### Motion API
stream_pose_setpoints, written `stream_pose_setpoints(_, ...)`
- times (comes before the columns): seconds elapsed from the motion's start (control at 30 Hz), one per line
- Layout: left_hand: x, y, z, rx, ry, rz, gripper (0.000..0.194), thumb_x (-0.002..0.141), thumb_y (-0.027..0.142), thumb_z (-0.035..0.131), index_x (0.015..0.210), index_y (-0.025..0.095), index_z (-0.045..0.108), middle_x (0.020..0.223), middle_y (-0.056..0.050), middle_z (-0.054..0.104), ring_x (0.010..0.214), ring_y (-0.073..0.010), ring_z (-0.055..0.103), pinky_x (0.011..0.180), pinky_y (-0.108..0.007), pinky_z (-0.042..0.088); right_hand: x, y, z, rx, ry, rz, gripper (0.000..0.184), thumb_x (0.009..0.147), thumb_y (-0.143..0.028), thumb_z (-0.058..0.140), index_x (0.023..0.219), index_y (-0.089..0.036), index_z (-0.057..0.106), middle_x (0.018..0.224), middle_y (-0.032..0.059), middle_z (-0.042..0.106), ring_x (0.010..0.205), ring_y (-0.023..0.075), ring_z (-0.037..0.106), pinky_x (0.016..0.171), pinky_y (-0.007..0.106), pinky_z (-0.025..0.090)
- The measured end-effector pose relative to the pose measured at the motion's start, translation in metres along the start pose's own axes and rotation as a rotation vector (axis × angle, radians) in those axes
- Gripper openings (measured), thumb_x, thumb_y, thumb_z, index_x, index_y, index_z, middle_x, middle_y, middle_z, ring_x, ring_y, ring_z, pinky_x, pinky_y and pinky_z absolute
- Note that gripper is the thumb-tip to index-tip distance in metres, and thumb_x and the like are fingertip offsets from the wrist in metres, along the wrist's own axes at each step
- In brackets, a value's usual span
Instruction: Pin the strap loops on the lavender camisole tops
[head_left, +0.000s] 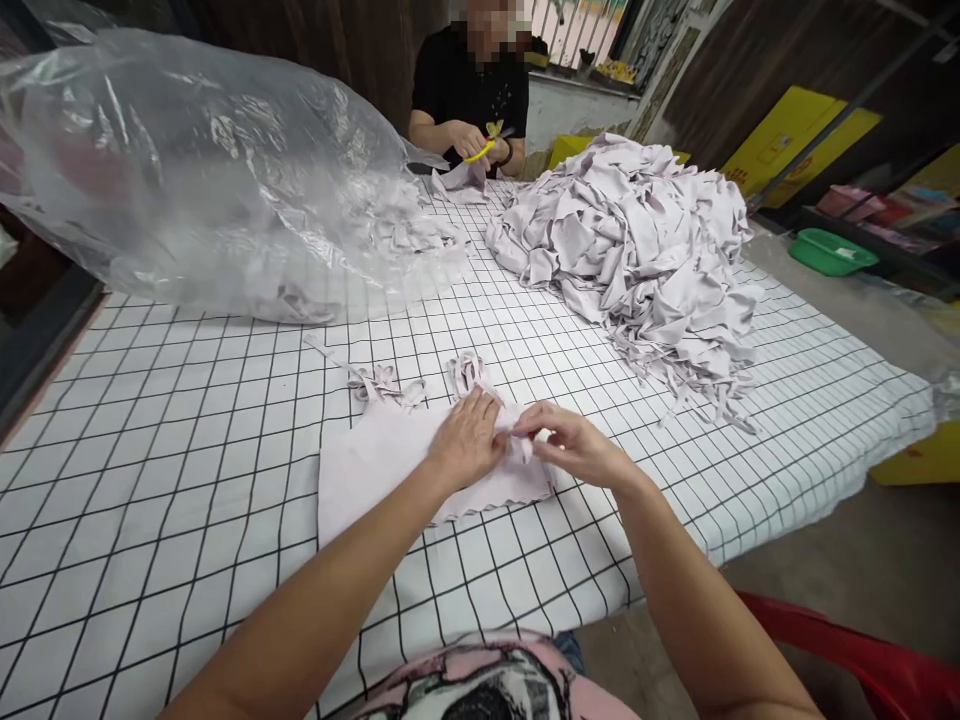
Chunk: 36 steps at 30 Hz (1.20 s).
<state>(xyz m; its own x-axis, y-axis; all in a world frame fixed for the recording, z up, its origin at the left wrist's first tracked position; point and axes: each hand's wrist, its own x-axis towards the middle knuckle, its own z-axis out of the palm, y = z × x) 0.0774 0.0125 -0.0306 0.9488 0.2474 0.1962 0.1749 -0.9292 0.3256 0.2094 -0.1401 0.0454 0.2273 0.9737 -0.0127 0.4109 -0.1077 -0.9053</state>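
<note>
A pale pink piece of fabric (375, 460) with a wavy lower edge lies flat on the checked tablecloth (247, 400). My left hand (471, 435) rests on it, fingers stretched out and pressing down. At the fabric's right end, my right hand (570, 440) pinches a bit of the same pale cloth between thumb and fingers. Thin looped straps (469, 372) stick out above my left hand, and another bunch of straps (386, 385) lies at the upper left of the piece. The exact shape of the pinched part is hard to make out.
A large heap of similar pale fabric (622, 240) sits at the back right. A clear plastic bag (225, 170) with pale pieces in it covers the back left. Across the table, a person (469, 100) holds yellow-handled scissors (480, 152). A red chair (847, 650) stands at lower right.
</note>
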Motion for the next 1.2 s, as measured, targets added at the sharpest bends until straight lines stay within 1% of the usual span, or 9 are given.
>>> stream_pose_setpoints(0.07,0.0,0.0,0.0,0.006,-0.005,-0.007,0.053,0.094,0.038,0.04,0.139,0.009,0.041,0.145,-0.014,0.045,0.142,-0.031,0.029,0.117,-0.047,0.027,-0.015,0.001,0.0,-0.144,-0.032,0.109,0.031,0.086,-0.02,0.055,0.114,-0.029,0.065,0.112,0.0073,0.058,0.095,0.0181,0.059,0.07,0.031,0.052)
stream_pose_setpoints(0.17,0.0,0.0,0.0,0.009,-0.003,-0.008,0.052,0.095,0.038,0.039,0.14,0.012,0.041,0.146,-0.013,0.044,0.142,-0.0301,0.029,0.117,-0.047,0.027,-0.012,-0.001,-0.001,-0.262,0.155,0.206,0.021,0.088,-0.03,0.055,0.106,-0.024,0.065,0.109,0.0081,0.062,0.089,0.0185,0.06,0.074,0.033,0.05)
stream_pose_setpoints(0.27,0.0,0.001,-0.001,0.008,0.003,0.005,0.052,0.095,0.038,0.039,0.14,0.012,0.041,0.145,-0.012,0.045,0.142,-0.0295,0.029,0.118,-0.046,0.026,0.016,-0.001,0.004,-0.307,0.246,0.3,0.024,0.085,-0.044,0.06,0.092,-0.021,0.064,0.094,0.006,0.067,0.075,0.0166,0.059,0.064,0.03,0.046)
stream_pose_setpoints(0.43,0.001,0.001,-0.001,0.007,-0.005,0.002,0.049,0.094,0.035,0.041,0.135,0.008,0.046,0.144,-0.017,0.045,0.142,-0.0305,0.029,0.117,-0.047,0.026,0.058,0.006,0.017,-0.392,0.152,0.38,0.029,0.082,-0.043,0.062,0.067,-0.019,0.058,0.065,0.0021,0.061,0.059,0.0135,0.05,0.054,0.028,0.036)
stream_pose_setpoints(0.6,0.002,0.001,-0.003,-0.009,0.03,0.029,0.049,0.092,0.034,0.045,0.136,0.012,0.044,0.14,-0.014,0.049,0.14,-0.0295,0.032,0.117,-0.046,0.026,0.05,0.007,0.009,-0.045,0.031,0.369,0.03,0.084,-0.039,0.06,0.064,-0.018,0.054,0.06,-0.0006,0.057,0.055,0.0104,0.048,0.052,0.025,0.036)
stream_pose_setpoints(0.77,0.002,0.002,-0.007,-0.012,0.03,0.03,0.051,0.094,0.035,0.043,0.139,0.012,0.04,0.142,-0.014,0.046,0.139,-0.0286,0.033,0.116,-0.046,0.028,0.015,-0.001,-0.01,0.359,-0.126,0.32,0.023,0.081,-0.038,0.068,0.077,-0.016,0.063,0.081,0.0032,0.067,0.074,0.0122,0.06,0.073,0.027,0.048)
stream_pose_setpoints(0.93,0.001,0.001,-0.004,0.031,0.021,0.019,0.054,0.094,0.035,0.042,0.142,0.011,0.038,0.146,-0.014,0.044,0.14,-0.0297,0.032,0.116,-0.045,0.027,-0.017,0.004,-0.019,0.451,-0.209,0.358,0.02,0.078,-0.034,0.072,0.082,-0.015,0.067,0.077,0.0022,0.066,0.072,0.0118,0.06,0.074,0.028,0.049)
stream_pose_setpoints(1.1,0.002,0.0,-0.003,0.043,0.028,0.026,0.056,0.093,0.035,0.042,0.143,0.01,0.038,0.147,-0.014,0.042,0.141,-0.0305,0.03,0.116,-0.045,0.029,-0.028,0.011,-0.017,0.5,-0.278,0.341,0.022,0.075,-0.033,0.074,0.082,-0.014,0.067,0.072,0.0013,0.064,0.069,0.0124,0.06,0.074,0.03,0.05)
stream_pose_setpoints(1.2,0.003,0.0,-0.005,0.044,0.038,0.043,0.053,0.095,0.036,0.041,0.14,0.009,0.043,0.142,-0.015,0.047,0.142,-0.0294,0.028,0.116,-0.044,0.029,-0.024,0.011,-0.015,0.46,-0.188,0.344,0.022,0.079,-0.036,0.071,0.082,-0.015,0.064,0.075,0.0013,0.063,0.071,0.0116,0.058,0.075,0.029,0.048)
